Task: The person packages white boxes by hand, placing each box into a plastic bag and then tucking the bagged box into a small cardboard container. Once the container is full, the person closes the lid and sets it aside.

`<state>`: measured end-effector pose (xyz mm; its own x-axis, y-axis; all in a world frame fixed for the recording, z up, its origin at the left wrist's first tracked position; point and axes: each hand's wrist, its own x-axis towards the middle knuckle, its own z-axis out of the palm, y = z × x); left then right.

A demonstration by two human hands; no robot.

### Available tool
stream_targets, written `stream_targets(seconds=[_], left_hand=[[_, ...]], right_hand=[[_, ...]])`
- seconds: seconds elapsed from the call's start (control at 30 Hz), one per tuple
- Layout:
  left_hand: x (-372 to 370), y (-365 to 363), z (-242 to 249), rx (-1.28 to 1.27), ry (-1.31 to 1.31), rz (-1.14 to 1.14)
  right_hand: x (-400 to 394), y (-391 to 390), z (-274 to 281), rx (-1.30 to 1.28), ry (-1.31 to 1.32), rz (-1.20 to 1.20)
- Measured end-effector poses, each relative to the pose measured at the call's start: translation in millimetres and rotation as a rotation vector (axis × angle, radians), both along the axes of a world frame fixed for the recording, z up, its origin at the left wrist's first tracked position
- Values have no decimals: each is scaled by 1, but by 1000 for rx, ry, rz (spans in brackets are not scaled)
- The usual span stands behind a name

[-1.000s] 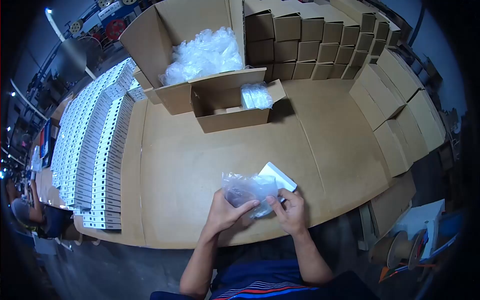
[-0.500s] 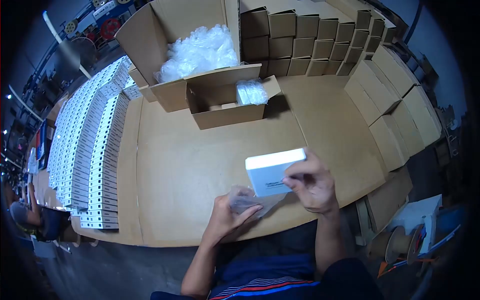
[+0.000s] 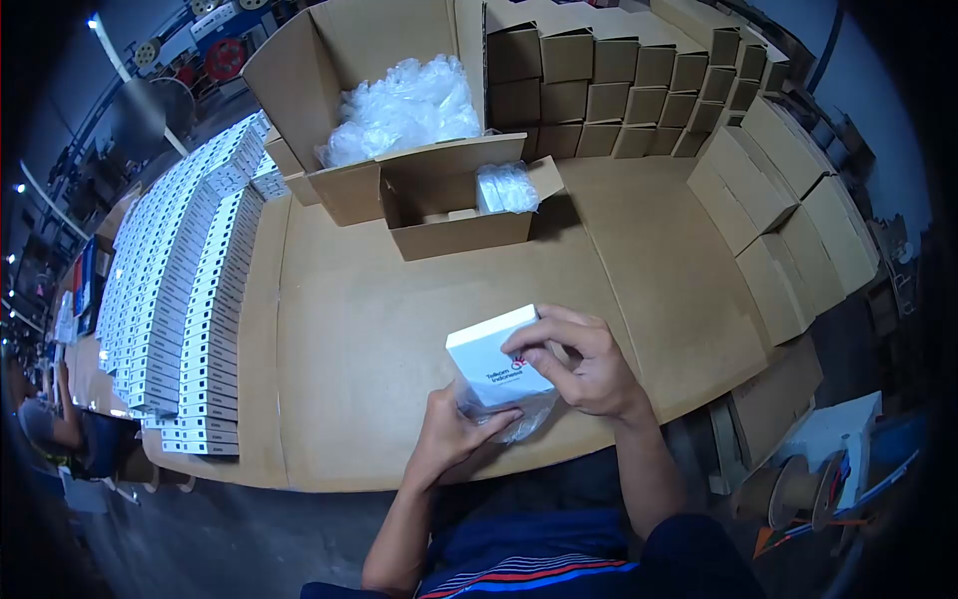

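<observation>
Cardboard-topped bench [image 3: 429, 319] with seams across it, stacked white boxes [image 3: 212, 329] along its left side, open small carton [image 3: 461, 236] in front of larger carton [image 3: 344, 203] of clear bubble wrap, brown boxes [image 3: 611, 95] piled behind and right.

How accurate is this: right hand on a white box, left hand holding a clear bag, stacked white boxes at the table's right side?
Wrong side: the head view shows the stacked white boxes at the table's left. The right hand is on a white box; the left hand holds a clear bag.
</observation>
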<state>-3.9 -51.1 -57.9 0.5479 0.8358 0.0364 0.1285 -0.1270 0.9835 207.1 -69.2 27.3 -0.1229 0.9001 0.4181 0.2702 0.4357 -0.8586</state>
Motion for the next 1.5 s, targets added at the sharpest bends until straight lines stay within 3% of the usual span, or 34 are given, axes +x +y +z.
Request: stream_targets(seconds=[0.17, 0.27, 0.37, 0.53, 0.63, 0.77, 1.03, 1.13, 1.23, 1.33, 1.43, 1.5], left_hand=[[0, -2, 5, -130, -106, 40], [-4, -2, 1, -81, -136, 39], [-14, 1, -30, -356, -293, 68], [-12, -1, -44, -311, -357, 165], [-10, 1, -43, -294, -438, 194], [-13, 0, -38, -209, -250, 190], [-4, -3, -25, -22, -211, 216], [0, -3, -2, -40, -286, 129], [0, 1, -17, -26, -342, 106], [6, -1, -16, -101, -469, 166], [8, -2, -8, -150, -529, 164], [7, 0, -6, -133, -487, 150]], right_hand=[[3, 2, -17, -91, 84, 2], [0, 3, -29, -113, 267, -60], [3, 1, -35, -223, 255, -79], [-6, -10, -51, -205, 604, -128], [-1, -24, -87, -455, 711, -126], [-13, -29, -110, -505, 918, -131], [-16, -29, -113, -330, 924, -146], [-17, -30, -99, -303, 910, -89], [-15, -31, -111, -287, 840, -93], [-22, -30, -106, -312, 966, -115], [-36, -31, -77, -245, 822, -93], [-34, -34, -89, -292, 718, -105]])
